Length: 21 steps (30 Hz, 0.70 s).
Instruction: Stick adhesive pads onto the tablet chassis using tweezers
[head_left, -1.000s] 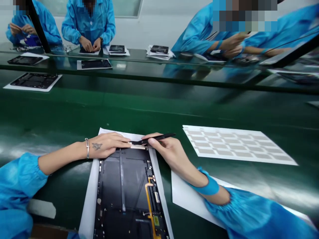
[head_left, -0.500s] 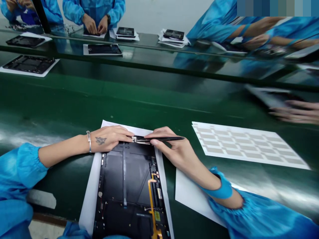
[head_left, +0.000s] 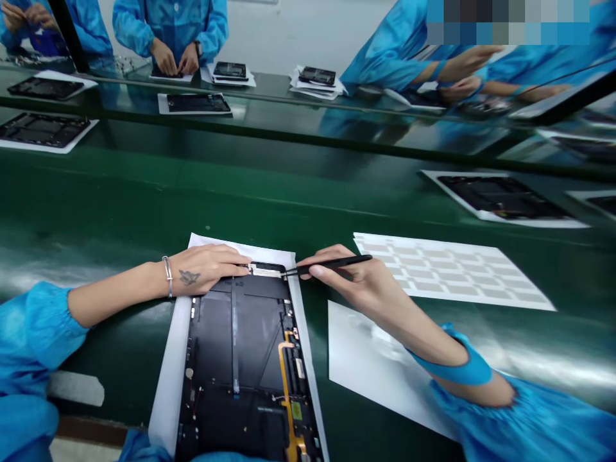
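A black tablet housing (head_left: 257, 340) with an orange flex cable (head_left: 283, 366) lies on a white sheet (head_left: 166, 385) in front of me. My left hand (head_left: 206, 266) rests flat across its upper left corner, fingers stretched out, fingertips at a light strip (head_left: 266, 272) near the top edge. Black tweezers (head_left: 332, 262) are pinched in my right hand (head_left: 359, 273). Their tips reach the right end of that strip; whether they grip anything is too small to tell.
To the right lie a white sheet of grey stickers (head_left: 452, 269) and a plain white sheet (head_left: 375, 366). Another tablet housing (head_left: 505, 196) sits farther right on the green bench (head_left: 202, 186). Co-workers in blue smocks (head_left: 171, 25) work across the bench.
My right hand and the tweezers have moved right along the top edge, uncovering the light strip. My left hand stays on the housing. A person's hand at the right has left the view.
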Tool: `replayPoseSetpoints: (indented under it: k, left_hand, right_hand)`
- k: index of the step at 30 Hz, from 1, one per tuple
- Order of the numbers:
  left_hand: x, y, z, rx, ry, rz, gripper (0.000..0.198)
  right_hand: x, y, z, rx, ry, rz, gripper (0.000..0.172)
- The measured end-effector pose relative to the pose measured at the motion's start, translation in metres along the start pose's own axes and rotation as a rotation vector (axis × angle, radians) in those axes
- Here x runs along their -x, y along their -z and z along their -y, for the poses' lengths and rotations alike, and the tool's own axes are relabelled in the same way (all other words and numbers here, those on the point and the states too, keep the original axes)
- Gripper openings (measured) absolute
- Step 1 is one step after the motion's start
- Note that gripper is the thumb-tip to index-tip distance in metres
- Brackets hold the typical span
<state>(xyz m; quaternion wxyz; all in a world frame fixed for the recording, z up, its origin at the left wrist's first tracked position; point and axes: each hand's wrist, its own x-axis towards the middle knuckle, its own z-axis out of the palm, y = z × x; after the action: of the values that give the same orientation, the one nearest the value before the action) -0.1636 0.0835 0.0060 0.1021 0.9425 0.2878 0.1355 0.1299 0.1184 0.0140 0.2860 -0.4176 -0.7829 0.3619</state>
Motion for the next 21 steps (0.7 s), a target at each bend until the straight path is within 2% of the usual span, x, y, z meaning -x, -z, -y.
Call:
replayPoseSetpoints:
  k: [5, 9, 11, 13, 17, 21]
  left_hand:
    - [-0.005, 0.005, 0.000, 0.009, 0.002, 0.028, 0.039]
    - [-0.030, 0.010, 0.002, -0.004, 0.137, 0.042, 0.027]
    - [-0.046, 0.014, 0.003, -0.011, 0.190, 0.119, 0.020]
    - [-0.062, 0.021, 0.005, 0.010, 0.196, 0.248, 0.015]
    - [-0.085, 0.037, 0.005, 0.055, 0.188, 0.479, 0.010]
    - [-0.098, 0.042, 0.004, -0.003, 0.192, 0.570, 0.012]
  right_hand:
    - [0.002, -0.002, 0.001, -0.047, -0.004, -0.029, 0.041]
    - [0.004, -0.008, -0.003, -0.164, -0.079, -0.150, 0.041]
    - [0.005, -0.009, -0.006, -0.216, -0.113, -0.237, 0.040]
    - [0.005, -0.010, -0.010, -0.254, -0.126, -0.306, 0.041]
    - [0.004, -0.010, -0.012, -0.304, -0.136, -0.384, 0.038]
    - [0.006, -0.012, -0.008, -0.289, -0.117, -0.401, 0.036]
